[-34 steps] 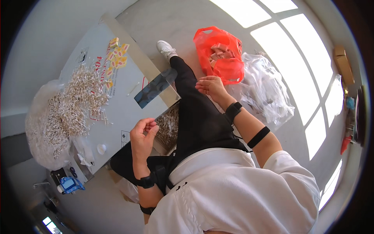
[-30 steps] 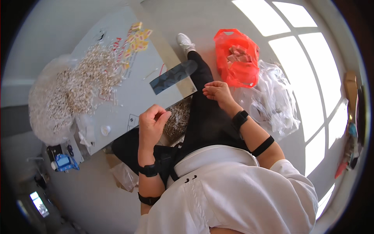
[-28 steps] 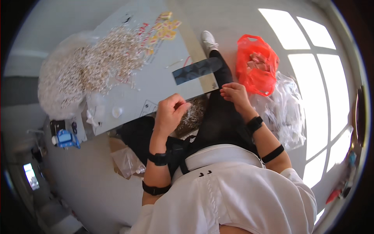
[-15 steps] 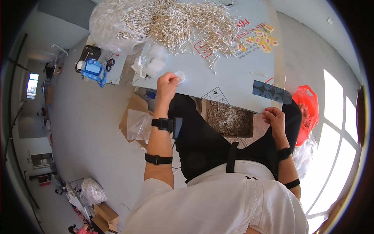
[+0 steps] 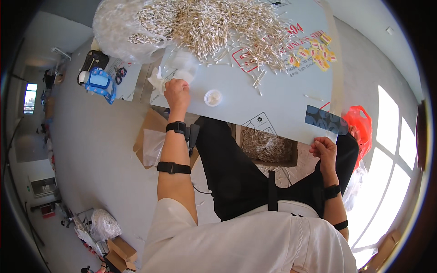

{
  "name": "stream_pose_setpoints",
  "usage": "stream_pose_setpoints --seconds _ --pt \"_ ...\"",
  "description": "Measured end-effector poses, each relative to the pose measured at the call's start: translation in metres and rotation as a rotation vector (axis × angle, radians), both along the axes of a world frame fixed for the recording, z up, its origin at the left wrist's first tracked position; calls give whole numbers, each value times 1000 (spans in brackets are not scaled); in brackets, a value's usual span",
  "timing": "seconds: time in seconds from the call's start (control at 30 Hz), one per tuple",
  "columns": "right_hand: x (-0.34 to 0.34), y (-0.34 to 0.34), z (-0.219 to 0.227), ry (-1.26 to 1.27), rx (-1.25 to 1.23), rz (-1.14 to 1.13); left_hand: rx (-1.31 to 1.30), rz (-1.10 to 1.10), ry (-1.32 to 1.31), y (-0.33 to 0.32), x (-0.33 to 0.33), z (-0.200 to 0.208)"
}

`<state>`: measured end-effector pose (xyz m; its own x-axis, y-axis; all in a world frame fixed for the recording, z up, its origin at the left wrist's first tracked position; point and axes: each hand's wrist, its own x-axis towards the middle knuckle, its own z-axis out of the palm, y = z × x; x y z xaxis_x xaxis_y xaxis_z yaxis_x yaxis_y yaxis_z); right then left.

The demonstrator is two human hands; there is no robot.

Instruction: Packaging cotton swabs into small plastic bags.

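My left hand [image 5: 177, 94] is at the table's near left, its fingers bent together against a white crumpled plastic bag [image 5: 157, 81] and some clear plastic packaging [image 5: 184, 75]. What those fingers hold, if anything, is hidden. To the right of this hand, a small round white container [image 5: 212, 98] stands on the table with something pale inside. My right hand [image 5: 325, 152] rests by the table's near right edge, thumb and fingers pinched together; I cannot make out anything between them. Beyond both hands spreads a big heap of cotton swabs [image 5: 214, 32].
A large clear bag [image 5: 120, 34] holds swabs at the back left. Yellow-and-white small packets [image 5: 321, 54] lie at the right, and a dark patterned strip [image 5: 325, 119] below them. Under the table edge sits a box of swabs [image 5: 266, 144]. A red bag [image 5: 359, 129] hangs at the right.
My left hand has moved left, off the round container and over to the white plastic, leaving the container in plain sight. My right hand keeps its pinch by the table edge. The view has shifted slightly.
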<state>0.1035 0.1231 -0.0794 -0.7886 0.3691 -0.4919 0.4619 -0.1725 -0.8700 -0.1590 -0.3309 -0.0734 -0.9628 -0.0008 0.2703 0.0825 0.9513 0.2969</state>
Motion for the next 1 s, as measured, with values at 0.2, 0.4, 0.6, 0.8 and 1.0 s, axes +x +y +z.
stream_pose_setpoints --seconds 0.2,0.4,0.6,0.8,1.0 --pt "-3 -3 4 4 23 6 323 103 -29 -5 -11 -5" --pt "-9 -6 5 -4 186 189 280 -143 638 45 12 38" --pt "-52 -81 72 -102 -955 104 306 -1052 162 172 140 68" --pt "-30 -70 26 -72 -821 74 794 -799 -154 168 149 71" --pt "-14 -46 21 12 -767 -88 122 -249 61 76 56 22"
